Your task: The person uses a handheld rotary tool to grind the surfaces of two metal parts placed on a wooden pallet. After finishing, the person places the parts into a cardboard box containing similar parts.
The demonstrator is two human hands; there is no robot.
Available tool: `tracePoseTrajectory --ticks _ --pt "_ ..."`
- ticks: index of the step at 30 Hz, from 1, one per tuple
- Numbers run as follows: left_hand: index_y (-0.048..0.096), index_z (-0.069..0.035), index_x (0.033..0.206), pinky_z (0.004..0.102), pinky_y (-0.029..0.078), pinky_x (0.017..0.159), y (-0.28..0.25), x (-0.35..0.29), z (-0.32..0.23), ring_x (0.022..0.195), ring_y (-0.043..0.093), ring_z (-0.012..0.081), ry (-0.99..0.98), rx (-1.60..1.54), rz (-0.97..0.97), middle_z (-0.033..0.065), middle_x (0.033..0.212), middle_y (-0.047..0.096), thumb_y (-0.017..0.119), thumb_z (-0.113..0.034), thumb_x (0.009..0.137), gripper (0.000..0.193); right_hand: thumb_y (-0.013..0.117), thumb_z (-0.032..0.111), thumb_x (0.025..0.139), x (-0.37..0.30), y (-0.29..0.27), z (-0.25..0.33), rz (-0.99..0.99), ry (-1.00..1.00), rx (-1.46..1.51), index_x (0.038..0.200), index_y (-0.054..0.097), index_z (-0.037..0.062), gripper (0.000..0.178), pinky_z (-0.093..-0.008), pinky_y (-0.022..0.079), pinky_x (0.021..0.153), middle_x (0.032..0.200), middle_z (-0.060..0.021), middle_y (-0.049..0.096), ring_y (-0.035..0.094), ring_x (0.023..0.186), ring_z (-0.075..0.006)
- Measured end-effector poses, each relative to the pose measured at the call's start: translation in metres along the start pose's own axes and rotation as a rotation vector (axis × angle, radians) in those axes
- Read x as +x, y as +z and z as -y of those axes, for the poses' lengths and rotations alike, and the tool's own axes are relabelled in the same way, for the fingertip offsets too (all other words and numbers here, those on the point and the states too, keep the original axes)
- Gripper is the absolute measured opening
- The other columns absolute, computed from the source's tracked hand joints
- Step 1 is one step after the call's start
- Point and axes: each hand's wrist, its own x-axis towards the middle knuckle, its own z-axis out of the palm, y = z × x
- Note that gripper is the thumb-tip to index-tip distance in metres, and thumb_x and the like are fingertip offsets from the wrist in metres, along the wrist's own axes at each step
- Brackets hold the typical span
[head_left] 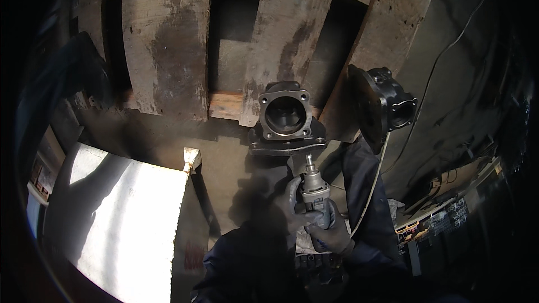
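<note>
My gloved right hand (pixel 335 235) is closed round the grip of a grey power tool (pixel 315 191) with a conical metal nose and a narrow tip. The tip points away from me and reaches just below a dark metal casting (pixel 287 147). My gloved left hand (pixel 291 201) is partly in shadow and curls along the tool's left side. That casting has a squarish flange with corner holes round a wide round bore. A second dark casting (pixel 387 101), with a broad round flange, lies to the right on its side.
A weathered slatted wooden pallet (pixel 168 39) fills the far side. At the left stands a bright white panel (pixel 132 207) with a rough edge. A thin pale cable (pixel 375 182) runs past my right forearm. Cardboard (pixel 457 182) lies at the right.
</note>
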Motion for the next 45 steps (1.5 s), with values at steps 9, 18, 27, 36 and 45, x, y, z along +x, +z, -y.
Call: tracePoseTrajectory --ticks 9,18,27,36,45 --pt "0.040 -0.005 0.165 0.0656 0.060 0.099 -0.059 0.051 -0.082 0.137 0.063 0.0483 0.105 -1.436 -0.097 0.0300 0.156 0.055 0.048 -0.085 0.101 0.103 0.085 -0.005 0.084 -0.085 -0.059 -0.006 -0.291 -0.010 -0.240 0.139 0.053 0.0027 0.064 -0.0431 0.068 0.084 0.109 -0.0142 0.075 0.080 0.095 -0.0276" --pt "0.063 -0.005 0.141 0.0592 0.066 0.100 -0.046 0.071 -0.093 0.125 0.072 0.0425 0.281 -1.530 0.217 0.0257 0.146 0.066 0.054 -0.027 0.113 0.036 0.087 0.003 0.085 -0.089 -0.062 0.011 -0.247 0.009 -0.200 0.133 0.060 0.0047 0.055 -0.0381 0.063 0.085 0.111 -0.0088 0.075 0.076 0.101 -0.0213" --pt "0.048 -0.002 0.160 0.0428 0.061 0.106 0.008 0.057 -0.097 0.124 0.071 0.0267 0.581 -0.728 -0.790 0.0140 0.137 0.069 0.067 0.008 0.101 0.063 0.080 0.002 0.085 -0.090 -0.064 0.026 -0.283 -0.049 -0.143 0.133 0.057 0.0012 0.053 -0.0409 0.063 0.084 0.110 -0.0133 0.074 0.077 0.098 -0.0253" --pt "0.053 -0.002 0.154 0.0350 0.064 0.088 -0.034 0.117 0.002 0.113 0.073 0.0252 0.247 0.105 -0.923 0.0177 0.140 0.066 0.074 -0.005 0.103 0.055 0.084 0.000 0.085 -0.081 -0.063 0.043 -0.204 -0.049 -0.118 0.135 0.057 0.0028 0.057 -0.0368 0.063 0.080 0.107 -0.0104 0.073 0.075 0.093 -0.0205" --pt "0.051 -0.002 0.154 0.0363 0.062 0.093 -0.026 0.110 0.004 0.116 0.072 0.0247 0.232 0.157 -0.937 0.0183 0.139 0.067 0.076 -0.005 0.099 0.060 0.087 0.002 0.086 -0.080 -0.046 0.071 -0.107 -0.057 -0.283 0.148 0.051 0.0044 0.072 -0.0348 0.061 0.084 0.114 -0.0072 0.068 0.071 0.100 -0.0154"
